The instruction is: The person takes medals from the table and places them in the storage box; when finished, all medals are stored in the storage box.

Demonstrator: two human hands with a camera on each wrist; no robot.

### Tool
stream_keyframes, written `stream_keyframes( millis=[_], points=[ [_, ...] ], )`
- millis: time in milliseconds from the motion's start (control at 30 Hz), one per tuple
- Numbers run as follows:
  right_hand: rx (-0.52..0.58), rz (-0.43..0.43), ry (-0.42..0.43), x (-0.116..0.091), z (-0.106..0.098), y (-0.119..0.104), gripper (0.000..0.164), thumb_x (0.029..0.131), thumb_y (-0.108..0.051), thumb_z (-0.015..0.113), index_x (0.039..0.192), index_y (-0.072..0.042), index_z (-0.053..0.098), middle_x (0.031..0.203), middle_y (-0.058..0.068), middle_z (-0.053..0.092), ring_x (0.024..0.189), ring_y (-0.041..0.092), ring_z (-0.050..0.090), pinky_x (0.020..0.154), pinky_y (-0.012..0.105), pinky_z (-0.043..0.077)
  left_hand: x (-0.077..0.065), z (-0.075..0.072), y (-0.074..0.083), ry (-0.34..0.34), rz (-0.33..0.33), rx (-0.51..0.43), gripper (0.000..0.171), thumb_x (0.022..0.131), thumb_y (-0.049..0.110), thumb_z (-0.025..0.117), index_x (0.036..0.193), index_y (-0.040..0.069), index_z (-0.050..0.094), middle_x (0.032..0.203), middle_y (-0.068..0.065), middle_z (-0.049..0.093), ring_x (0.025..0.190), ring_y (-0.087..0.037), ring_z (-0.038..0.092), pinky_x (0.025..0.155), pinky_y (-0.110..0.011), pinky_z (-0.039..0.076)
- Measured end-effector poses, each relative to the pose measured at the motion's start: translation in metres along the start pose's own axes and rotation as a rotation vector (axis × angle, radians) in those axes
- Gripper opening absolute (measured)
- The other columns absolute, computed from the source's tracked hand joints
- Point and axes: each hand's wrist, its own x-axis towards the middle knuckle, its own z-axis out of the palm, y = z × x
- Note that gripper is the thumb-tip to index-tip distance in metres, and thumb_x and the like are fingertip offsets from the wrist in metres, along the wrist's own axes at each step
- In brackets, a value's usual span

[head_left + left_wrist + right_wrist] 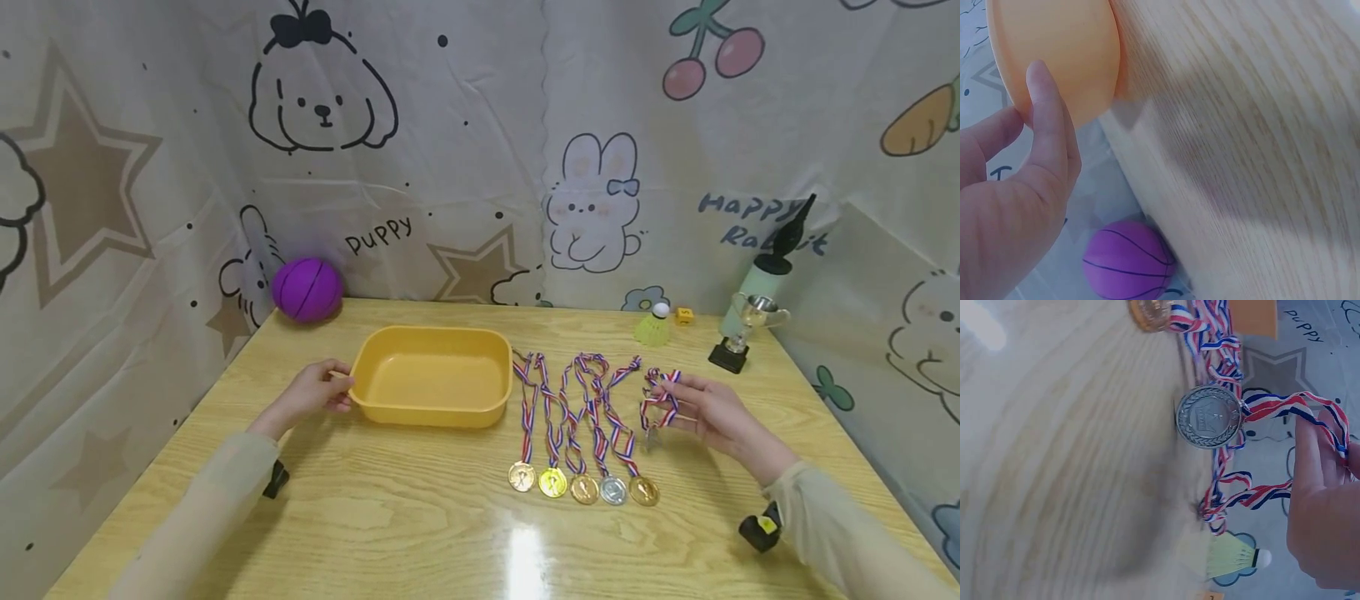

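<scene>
My left hand (318,389) pinches the left rim of a yellow plastic basin (431,415), thumb on one side of the wall and fingers on the other. On the right, my right hand (708,412) holds a striped red, white and blue ribbon (1272,492) between thumb and fingers. From that ribbon hangs a silver-coloured medal (1210,417), close over the table. Several more medals lie in a row between basin and right hand, ribbons stretched toward the back. Most are gold-coloured, like the one at the row's right end (644,491); one is silver (612,491).
A purple ball (307,290) sits at the table's back left corner. Toward the back right stand a yellow shuttlecock (652,327), a small yellow die (684,317), a trophy cup (742,333) and a pale green cylinder with a black top (771,271). Patterned cloth (480,167) hangs behind.
</scene>
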Motion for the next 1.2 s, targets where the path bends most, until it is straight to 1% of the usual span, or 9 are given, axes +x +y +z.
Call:
stream_keyframes(
  millis=[133, 267, 400, 533, 733, 900, 1067, 1133, 1200],
  points=[
    [0.024, -0.025, -0.021, -0.002, 0.008, -0.011, 0.015, 0.1, -0.013, 0.052, 0.095, -0.017, 0.065, 0.095, -0.007, 0.074, 0.085, 0.01, 0.07, 0.072, 0.028, 0.061, -0.001, 0.0, 0.001, -0.002, 0.001, -0.002, 0.038, 0.101, 0.009, 0.047, 0.127, -0.017, 0.039, 0.084, -0.008, 0.061, 0.071, -0.009, 0.063, 0.07, -0.027, 0.061],
    [0.016, -0.07, -0.023, -0.003, 0.019, -0.027, 0.013, 0.099, -0.014, 0.053, 0.095, -0.018, 0.066, 0.093, -0.008, 0.074, 0.084, 0.009, 0.07, 0.068, 0.027, 0.061, -0.001, 0.0, 0.001, -0.006, 0.0, 0.001, 0.039, 0.101, 0.01, 0.047, 0.128, -0.016, 0.039, 0.08, -0.009, 0.063, 0.067, -0.008, 0.062, 0.064, -0.025, 0.061],
    [-0.024, -0.117, -0.008, -0.002, 0.035, -0.044, 0.008, 0.097, -0.016, 0.057, 0.097, -0.018, 0.065, 0.094, -0.009, 0.073, 0.083, 0.007, 0.069, 0.068, 0.028, 0.061, -0.002, 0.001, 0.001, -0.005, 0.002, -0.002, 0.04, 0.1, 0.01, 0.048, 0.129, -0.016, 0.039, 0.077, -0.007, 0.065, 0.063, -0.006, 0.062, 0.057, -0.021, 0.058],
    [-0.044, -0.141, -0.037, 0.005, 0.055, -0.057, 0.006, 0.097, -0.016, 0.058, 0.099, -0.015, 0.063, 0.095, -0.007, 0.073, 0.082, 0.008, 0.069, 0.067, 0.028, 0.061, -0.002, 0.001, 0.0, -0.003, 0.008, -0.011, 0.041, 0.1, 0.011, 0.049, 0.129, -0.017, 0.04, 0.075, -0.004, 0.065, 0.063, -0.005, 0.062, 0.056, -0.019, 0.057],
    [-0.062, -0.173, -0.086, 0.028, 0.095, -0.077, 0.005, 0.096, -0.015, 0.059, 0.099, -0.011, 0.06, 0.096, -0.005, 0.073, 0.078, 0.008, 0.068, 0.061, 0.026, 0.06, -0.001, 0.001, -0.001, 0.025, 0.022, -0.011, 0.039, 0.099, 0.009, 0.05, 0.125, -0.018, 0.042, 0.072, -0.001, 0.065, 0.063, -0.006, 0.061, 0.058, -0.02, 0.057],
    [-0.102, -0.195, -0.089, 0.049, 0.132, -0.091, 0.013, 0.096, -0.015, 0.059, 0.108, -0.008, 0.056, 0.094, -0.007, 0.072, 0.08, 0.01, 0.069, 0.062, 0.025, 0.06, 0.0, 0.001, -0.002, 0.053, 0.023, -0.015, 0.038, 0.098, 0.009, 0.052, 0.124, -0.017, 0.044, 0.074, 0.0, 0.064, 0.066, -0.007, 0.062, 0.059, -0.02, 0.057],
    [-0.114, -0.218, -0.117, 0.068, 0.17, -0.091, 0.008, 0.097, -0.012, 0.056, 0.106, -0.011, 0.056, 0.092, -0.008, 0.071, 0.078, 0.01, 0.068, 0.061, 0.025, 0.06, -0.001, 0.001, -0.006, 0.083, 0.025, -0.014, 0.039, 0.098, 0.01, 0.054, 0.126, -0.016, 0.045, 0.078, -0.003, 0.065, 0.07, -0.009, 0.064, 0.061, -0.021, 0.058],
    [-0.1, -0.218, -0.133, 0.075, 0.185, -0.088, 0.006, 0.098, -0.01, 0.054, 0.104, -0.011, 0.055, 0.092, -0.008, 0.071, 0.077, 0.009, 0.068, 0.06, 0.025, 0.059, -0.002, 0.001, -0.006, 0.095, 0.033, -0.013, 0.04, 0.098, 0.01, 0.054, 0.127, -0.015, 0.045, 0.078, -0.003, 0.065, 0.07, -0.01, 0.065, 0.061, -0.021, 0.058],
    [-0.082, -0.212, -0.141, 0.081, 0.2, -0.085, 0.007, 0.098, -0.009, 0.053, 0.105, -0.009, 0.055, 0.094, -0.006, 0.071, 0.076, 0.01, 0.067, 0.058, 0.025, 0.058, -0.003, 0.001, -0.005, 0.102, 0.043, -0.012, 0.041, 0.098, 0.01, 0.055, 0.127, -0.015, 0.044, 0.079, -0.004, 0.065, 0.071, -0.011, 0.065, 0.061, -0.022, 0.058]
  ],
)
